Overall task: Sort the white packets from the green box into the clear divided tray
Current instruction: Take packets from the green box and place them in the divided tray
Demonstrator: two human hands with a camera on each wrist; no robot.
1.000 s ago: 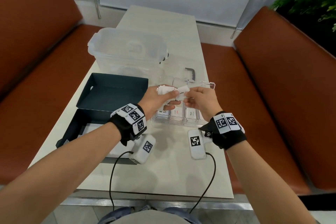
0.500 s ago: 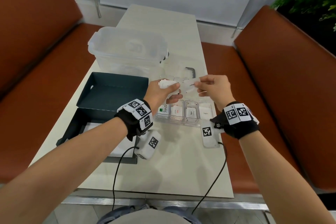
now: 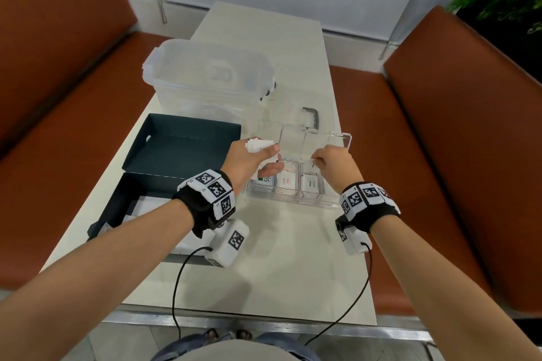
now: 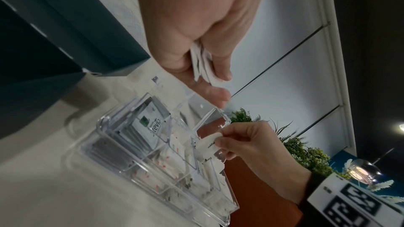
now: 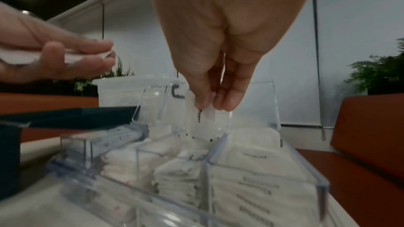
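Note:
The clear divided tray (image 3: 293, 204) sits mid-table with its lid tilted up behind it, and its compartments hold stacks of white packets (image 5: 258, 179). My right hand (image 3: 331, 161) pinches a single white pepper packet (image 5: 200, 118) and holds it just above the third compartment from the left (image 4: 210, 146). My left hand (image 3: 252, 158) hovers over the tray's left end, gripping a small bundle of white packets (image 4: 202, 65) between thumb and fingers. The dark green box (image 3: 164, 161) lies open to the left, with white contents in its near half.
A large clear lidded tub (image 3: 208, 79) stands behind the green box. A grey handle (image 3: 311, 117) lies beyond the tray. Brown bench seats flank the narrow table (image 3: 293, 258) on both sides. Cables run from the wrist cameras toward my body.
My right hand has pulled one packet away from the bundle and lowered it down over the tray. The left hand stayed put, still holding the rest.

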